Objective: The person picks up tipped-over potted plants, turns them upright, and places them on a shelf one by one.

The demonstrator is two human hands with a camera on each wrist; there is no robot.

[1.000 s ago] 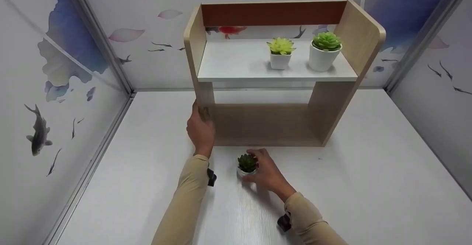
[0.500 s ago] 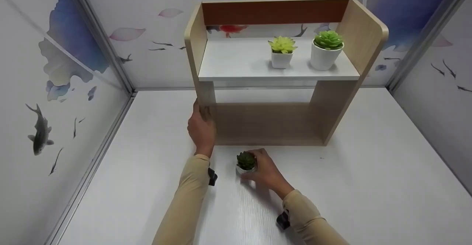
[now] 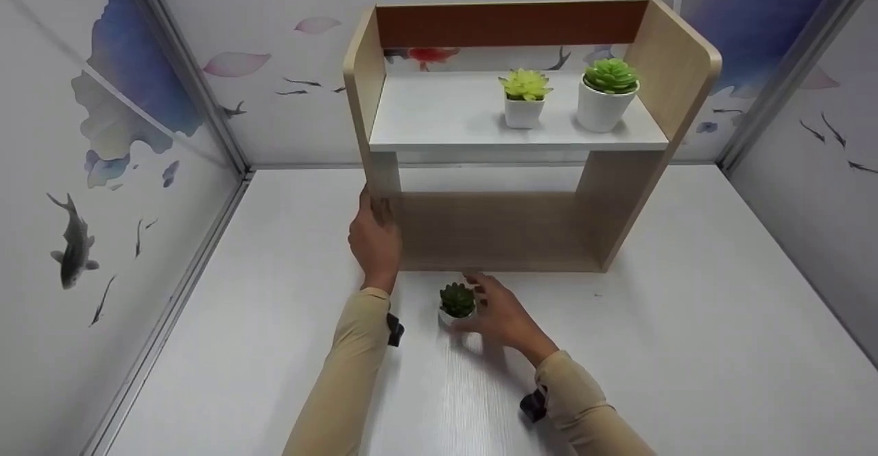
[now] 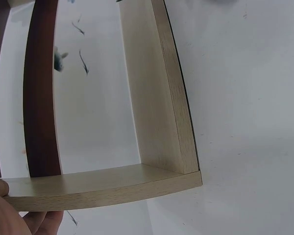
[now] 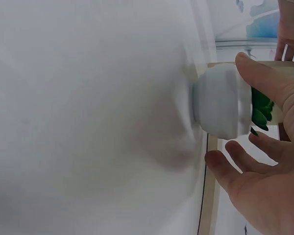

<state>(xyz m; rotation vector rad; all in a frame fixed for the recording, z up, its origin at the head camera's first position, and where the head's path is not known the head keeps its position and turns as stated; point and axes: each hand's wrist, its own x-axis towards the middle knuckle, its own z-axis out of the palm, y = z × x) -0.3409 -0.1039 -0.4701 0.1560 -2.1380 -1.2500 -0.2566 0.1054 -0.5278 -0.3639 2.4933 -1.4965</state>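
Note:
A small dark green succulent (image 3: 457,300) in a rounded white pot (image 5: 220,100) stands on the table in front of the shelf. Around its right side is my right hand (image 3: 504,315), thumb close by the rim and fingers spread with a gap from the pot in the right wrist view. My left hand (image 3: 375,240) grips the left side panel (image 4: 108,191) of the wooden shelf (image 3: 497,230), thumb on one face and fingers on the other. On the white upper board sit a yellow-green succulent (image 3: 523,110) in a square pot and a bright green succulent (image 3: 603,110) in a round pot.
The white table (image 3: 713,346) extends around the shelf on both sides. Printed walls (image 3: 137,236) with fish and petals enclose it at left, back and right, with metal framing along the corners.
My right hand has loosened from the potted succulent, its fingers spreading and drawing slightly right. The pot stays in place, and the left hand keeps its grip on the shelf panel.

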